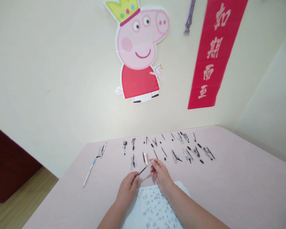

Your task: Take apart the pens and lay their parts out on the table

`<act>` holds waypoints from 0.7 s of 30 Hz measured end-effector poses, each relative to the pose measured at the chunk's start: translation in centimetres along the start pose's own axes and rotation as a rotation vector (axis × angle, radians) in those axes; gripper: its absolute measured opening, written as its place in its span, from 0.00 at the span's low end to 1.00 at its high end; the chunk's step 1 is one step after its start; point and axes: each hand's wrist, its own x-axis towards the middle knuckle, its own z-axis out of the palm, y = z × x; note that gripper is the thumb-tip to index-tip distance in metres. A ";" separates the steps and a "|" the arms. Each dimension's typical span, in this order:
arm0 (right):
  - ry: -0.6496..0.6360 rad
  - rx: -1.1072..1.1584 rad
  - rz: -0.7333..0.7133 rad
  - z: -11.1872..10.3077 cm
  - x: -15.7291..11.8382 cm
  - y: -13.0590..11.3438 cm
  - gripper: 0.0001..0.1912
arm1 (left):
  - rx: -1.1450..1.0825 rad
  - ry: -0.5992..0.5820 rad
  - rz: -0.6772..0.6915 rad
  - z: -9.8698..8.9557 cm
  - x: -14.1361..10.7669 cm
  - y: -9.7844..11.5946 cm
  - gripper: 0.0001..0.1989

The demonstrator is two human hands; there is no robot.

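Between my hands, above the near part of the table, is a thin dark pen refill (pixel 142 171). My left hand (pixel 128 185) is closed around its lower end. A pale, see-through pen barrel (pixel 148 164) lies in line with the upper end, and my right hand (pixel 160 174) pinches it with the fingertips. Whether the refill sits inside the barrel, I cannot tell. Just beyond my fingers lie a dark refill (pixel 143 158) and a pale pen part (pixel 146 157). Beneath my wrists are sheets of paper (pixel 154 205) covered in handwriting.
Several taken-apart pens, with caps and clear bits (pixel 176 156), lie in two rough rows along the far side of the pink table (pixel 219 190). A white and blue pen (pixel 89 173) lies to the left. The wall behind carries a pig cutout (pixel 139 57) and a red banner (pixel 214 54).
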 end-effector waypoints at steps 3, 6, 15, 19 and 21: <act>0.024 0.025 -0.005 -0.1 0.2 -0.1 0.18 | -0.002 0.004 0.005 0.0 -0.1 -0.1 0.15; 0.039 0.061 -0.018 -0.4 0.5 -0.1 0.18 | 0.004 0.003 0.004 -0.2 -0.1 -0.1 0.15; 0.052 0.126 -0.053 -1.2 1.3 0.2 0.17 | 0.013 0.020 -0.013 -0.7 0.0 -0.4 0.15; 0.024 0.064 -0.028 -0.8 0.8 0.1 0.17 | 0.013 0.042 -0.020 -0.8 0.0 -0.2 0.15; -0.016 0.023 -0.004 -0.6 0.5 0.2 0.16 | 0.005 0.044 -0.023 -0.8 0.0 -0.2 0.15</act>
